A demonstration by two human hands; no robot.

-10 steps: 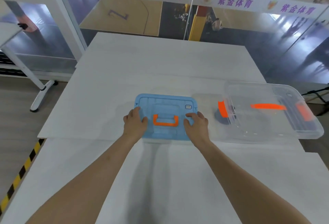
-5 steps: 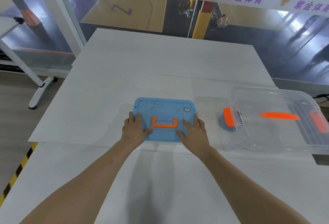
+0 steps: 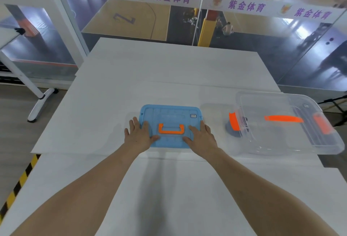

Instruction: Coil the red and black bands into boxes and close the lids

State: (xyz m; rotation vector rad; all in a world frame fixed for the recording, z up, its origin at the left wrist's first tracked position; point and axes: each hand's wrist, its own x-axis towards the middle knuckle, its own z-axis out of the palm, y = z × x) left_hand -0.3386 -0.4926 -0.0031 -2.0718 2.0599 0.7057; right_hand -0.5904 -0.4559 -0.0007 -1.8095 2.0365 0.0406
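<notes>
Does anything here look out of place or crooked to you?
The clear box at the right seems to jut past the table edge at its right end. The blue lid sits square under the left hand and right hand, both flat on it.

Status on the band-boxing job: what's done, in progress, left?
Done: the clear box on the right appears lidded, its orange handle lying flat on top; latch state unclear. In hand: the left hand and right hand press flat on the blue lid of the small box. Left: likely only seating that lid. No loose band shows on the table; box contents cannot be confirmed.
</notes>
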